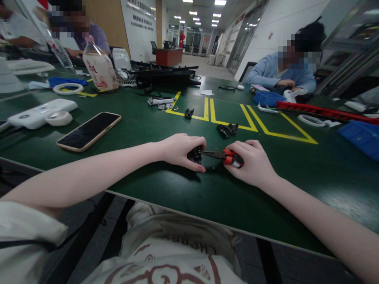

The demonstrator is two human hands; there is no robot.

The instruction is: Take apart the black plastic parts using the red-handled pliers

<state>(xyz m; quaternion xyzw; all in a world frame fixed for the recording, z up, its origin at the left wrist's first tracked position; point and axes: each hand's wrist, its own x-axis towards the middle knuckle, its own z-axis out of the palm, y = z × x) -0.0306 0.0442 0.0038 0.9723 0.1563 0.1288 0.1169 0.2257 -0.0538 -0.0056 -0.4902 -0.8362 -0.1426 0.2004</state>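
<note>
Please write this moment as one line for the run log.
left hand: holding black part | right hand: holding red-handled pliers | pliers: nose at black part | beyond: black piece on green table

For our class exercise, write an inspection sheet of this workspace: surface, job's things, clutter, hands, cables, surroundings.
Surface: green tabletop with yellow outlines.
Job's things: red-handled pliers, tips at a small black part; two loose black pieces farther off.
Clutter: phone, drink bottle, blue bins.
Hands: left hand holds the small black part; right hand grips the pliers.
Cables: dark cord across the left sleeve.
Surroundings: seated people, red desk, ceiling lights.
</note>
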